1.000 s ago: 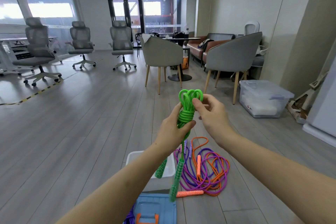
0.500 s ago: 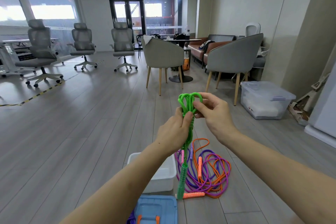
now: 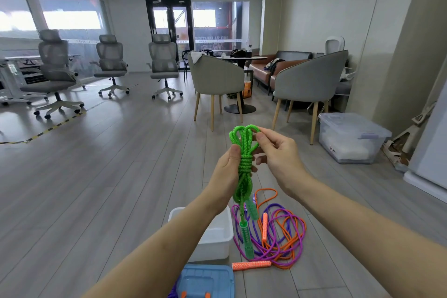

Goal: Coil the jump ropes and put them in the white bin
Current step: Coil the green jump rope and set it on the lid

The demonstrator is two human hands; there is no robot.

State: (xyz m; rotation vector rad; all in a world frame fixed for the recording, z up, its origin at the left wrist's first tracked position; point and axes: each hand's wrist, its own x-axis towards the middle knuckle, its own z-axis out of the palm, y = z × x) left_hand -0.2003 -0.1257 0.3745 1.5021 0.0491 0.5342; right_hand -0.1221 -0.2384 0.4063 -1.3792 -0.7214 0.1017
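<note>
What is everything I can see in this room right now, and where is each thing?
green jump rope: 1, green, coiled and held up in both hands, handles dangling
purple jump rope: 1, purple, loose on the floor, tangled with the orange one
orange jump rope: 1, orange, loose on the floor right of the bin
white bin: 1, white, on the floor below the left forearm
blue lid: 1, blue, floor at bottom edge
clear storage box: 1, clear with lid, by the right wall
office chairs: 3, grey, far left
armchairs: 2, grey, at a round table
sofa: 1, brown, back right
left hand: grips the coil's wrapped middle
right hand: pinches the top loops
</note>
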